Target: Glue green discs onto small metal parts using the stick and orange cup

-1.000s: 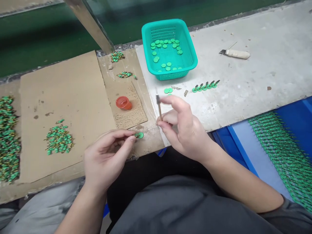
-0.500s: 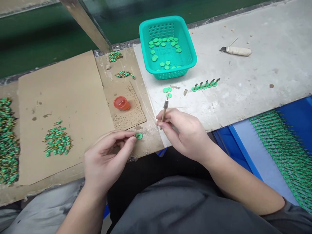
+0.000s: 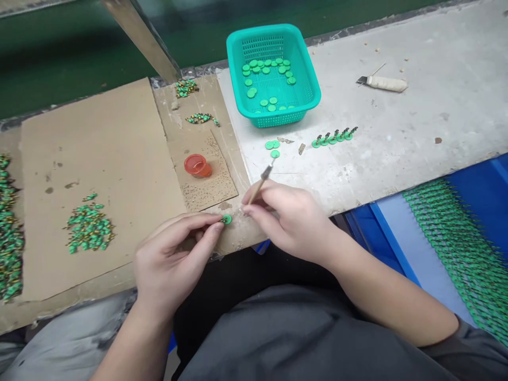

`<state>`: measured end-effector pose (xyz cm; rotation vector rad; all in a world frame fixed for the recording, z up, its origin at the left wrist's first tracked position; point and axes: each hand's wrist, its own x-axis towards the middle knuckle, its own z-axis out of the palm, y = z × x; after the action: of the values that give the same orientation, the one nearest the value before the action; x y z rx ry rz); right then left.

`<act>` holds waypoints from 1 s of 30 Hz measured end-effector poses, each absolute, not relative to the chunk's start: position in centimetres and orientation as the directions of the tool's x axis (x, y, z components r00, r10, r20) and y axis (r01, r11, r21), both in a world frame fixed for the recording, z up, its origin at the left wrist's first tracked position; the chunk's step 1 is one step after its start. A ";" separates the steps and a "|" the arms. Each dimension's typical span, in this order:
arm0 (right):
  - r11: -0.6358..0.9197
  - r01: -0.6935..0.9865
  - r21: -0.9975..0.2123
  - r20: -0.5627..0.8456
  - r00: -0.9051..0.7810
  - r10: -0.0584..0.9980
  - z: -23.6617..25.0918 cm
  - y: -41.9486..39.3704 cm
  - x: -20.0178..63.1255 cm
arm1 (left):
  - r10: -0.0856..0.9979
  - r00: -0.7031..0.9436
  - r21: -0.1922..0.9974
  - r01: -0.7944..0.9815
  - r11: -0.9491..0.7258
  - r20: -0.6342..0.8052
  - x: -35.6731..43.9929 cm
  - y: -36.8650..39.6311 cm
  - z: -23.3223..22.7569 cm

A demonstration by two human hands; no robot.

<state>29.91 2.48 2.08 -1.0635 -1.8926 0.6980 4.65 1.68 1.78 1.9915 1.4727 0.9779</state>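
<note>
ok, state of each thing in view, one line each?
left hand: pinching a green disc at the bench edge
right hand: gripping a brush, tip up and away
basket: upright, some discs inside
orange cup: on its side on cardboard
knife: lying flat, untouched

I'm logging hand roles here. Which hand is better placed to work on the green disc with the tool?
Right. The right hand grips the thin tool beside the green disc, which the left hand pinches.

Dark grey sleeve, grey trousers
</note>
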 end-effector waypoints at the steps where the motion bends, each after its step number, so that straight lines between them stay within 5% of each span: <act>1: 0.487 0.386 -0.784 0.391 -0.302 0.869 2.0 2.7 29.3 | 0.949 0.167 0.730 0.608 -0.312 0.267 4.6 1.7 1.8; 30: 0.483 0.364 -0.796 0.278 -0.489 0.827 2.6 4.9 26.1 | 0.922 0.190 0.705 0.597 -0.382 0.339 4.5 1.9 1.6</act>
<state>26.13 4.91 2.57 -0.9791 -2.0638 0.8917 4.52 1.91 1.56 2.0541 1.4220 1.0463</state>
